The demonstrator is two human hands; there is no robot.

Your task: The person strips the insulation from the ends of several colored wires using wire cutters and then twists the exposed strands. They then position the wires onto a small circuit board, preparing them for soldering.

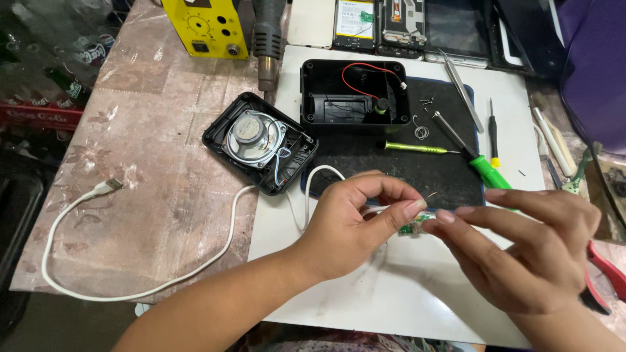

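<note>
My left hand (355,218) and my right hand (528,251) meet over the white board, pinching a small green circuit board (413,227) between their fingertips. A white cable (140,290) runs from that spot across the table to a plug at the left. Beyond my hands lies the open black speaker half (261,143) with its round silver driver facing up. The other black case half (355,94), holding red and black wires, sits on a dark mat (424,169).
Screwdrivers, one with a green handle (489,171), tweezers (462,88), a spring and small screws lie on the mat. Red-handled pliers (603,274) rest at the right edge. A yellow device (205,26), a hot-air gun (268,39) and opened phones (404,23) line the back.
</note>
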